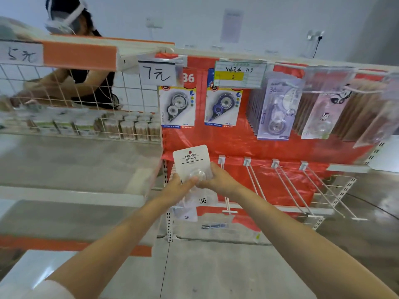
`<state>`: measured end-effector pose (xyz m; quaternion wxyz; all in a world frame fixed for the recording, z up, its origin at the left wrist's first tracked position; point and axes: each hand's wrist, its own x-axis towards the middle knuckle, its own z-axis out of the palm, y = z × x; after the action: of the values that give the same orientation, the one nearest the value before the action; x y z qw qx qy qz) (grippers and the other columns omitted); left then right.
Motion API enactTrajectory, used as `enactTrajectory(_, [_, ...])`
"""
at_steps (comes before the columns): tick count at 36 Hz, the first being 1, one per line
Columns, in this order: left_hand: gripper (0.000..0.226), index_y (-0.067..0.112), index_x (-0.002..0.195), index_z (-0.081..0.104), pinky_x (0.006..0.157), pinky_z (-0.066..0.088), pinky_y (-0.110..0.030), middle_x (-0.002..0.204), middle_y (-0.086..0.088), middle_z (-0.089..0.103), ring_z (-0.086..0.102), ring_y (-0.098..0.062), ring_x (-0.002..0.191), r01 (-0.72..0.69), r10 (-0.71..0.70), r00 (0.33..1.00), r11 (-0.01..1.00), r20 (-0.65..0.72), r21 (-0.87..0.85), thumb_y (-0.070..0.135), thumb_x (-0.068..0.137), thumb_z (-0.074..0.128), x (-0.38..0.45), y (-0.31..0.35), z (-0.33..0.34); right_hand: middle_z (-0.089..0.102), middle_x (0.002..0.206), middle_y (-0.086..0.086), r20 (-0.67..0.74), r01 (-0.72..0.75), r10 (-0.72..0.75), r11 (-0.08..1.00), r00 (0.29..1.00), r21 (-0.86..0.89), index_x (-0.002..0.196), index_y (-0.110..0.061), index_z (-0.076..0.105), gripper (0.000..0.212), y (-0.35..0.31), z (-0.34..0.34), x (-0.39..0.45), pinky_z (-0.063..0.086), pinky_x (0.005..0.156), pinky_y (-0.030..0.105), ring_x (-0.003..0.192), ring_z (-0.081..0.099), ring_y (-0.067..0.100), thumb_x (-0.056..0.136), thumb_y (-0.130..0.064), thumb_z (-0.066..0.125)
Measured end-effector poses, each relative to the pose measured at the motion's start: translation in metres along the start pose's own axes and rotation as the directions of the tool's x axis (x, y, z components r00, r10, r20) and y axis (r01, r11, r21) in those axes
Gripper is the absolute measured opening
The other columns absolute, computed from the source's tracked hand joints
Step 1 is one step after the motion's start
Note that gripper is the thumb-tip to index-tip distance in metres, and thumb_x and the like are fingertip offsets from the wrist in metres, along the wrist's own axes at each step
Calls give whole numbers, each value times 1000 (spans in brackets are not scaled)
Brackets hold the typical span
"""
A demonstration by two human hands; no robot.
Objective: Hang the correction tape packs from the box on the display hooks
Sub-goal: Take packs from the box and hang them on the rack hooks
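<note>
We hold with both hands one white card pack of correction tape with a clear plastic blister [192, 164], upright in front of the red back panel [233, 143] of the display. Our left hand [180, 186] grasps the lower left edge of the pack, fingers curled on it, and our right hand [218, 180] grasps the lower right side, the thumb lying on the round blister. The top of the card, with a small red dot and printed text, stands above both hands.

Just to the right of our right hand, four white metal display hooks [289, 188] come out from the red panel toward us; they carry nothing. Below our hands we see more clear packs with the number 36 [201, 200], partly hidden by our wrists, so we cannot tell how they are hung.

Above our hands hang two packs with a black tape roller [177, 106] and a blue tape roller [223, 106], and further to the right a row of pale purple packs [278, 108]. A handwritten white price tag [158, 74] sits above the left hand. Far to the upper left, behind a white wire grid [64, 91], another person in a dark top [95, 83] is working.
</note>
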<state>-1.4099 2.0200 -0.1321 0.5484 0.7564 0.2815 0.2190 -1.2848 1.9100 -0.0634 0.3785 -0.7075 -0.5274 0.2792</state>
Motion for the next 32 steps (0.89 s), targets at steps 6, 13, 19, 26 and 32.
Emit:
enactTrajectory(6, [25,34,100,64,82,50,-29,97,10,68,62,-9,90,-10,-1,999,936,32,351,55,90,54,-15,13,-9,61,122,1,-51,-140,137,989,989,-52,126,-13,50,50,21,8,3,48,87,32,112,58,20,82,-20,72])
enactTrajectory(13, [8,18,82,59,67,43,-19,84,3,61,58,-13,81,30,-10,999,803,-37,595,17,89,61,-21,-4,-28,56,118,13,-56,-271,266,917,962,-293,126,-3,39,48,37,11,-2,46,80,35,106,56,29,87,-16,64])
enactTrajectory(19, [17,4,102,68,85,46,-28,99,-6,66,60,-19,92,63,11,993,804,-121,591,13,89,61,-26,-11,-39,62,116,10,129,-226,316,859,940,-460,120,-7,53,42,39,26,-5,50,82,31,106,60,28,82,-21,65])
enactTrajectory(26, [13,3,99,67,79,41,-21,93,-4,64,58,-17,87,76,33,982,836,-188,544,8,89,61,-25,-15,-41,64,117,14,184,-201,315,863,931,-463,114,-3,61,30,37,28,-5,46,84,31,110,58,31,84,-8,62])
enactTrajectory(32, [12,4,99,66,78,41,-20,93,-2,62,58,-16,88,40,62,983,848,-174,529,9,89,61,-22,-19,-38,62,116,13,197,-238,358,859,913,-454,111,-3,61,29,48,40,-9,43,77,28,111,57,29,83,-9,64])
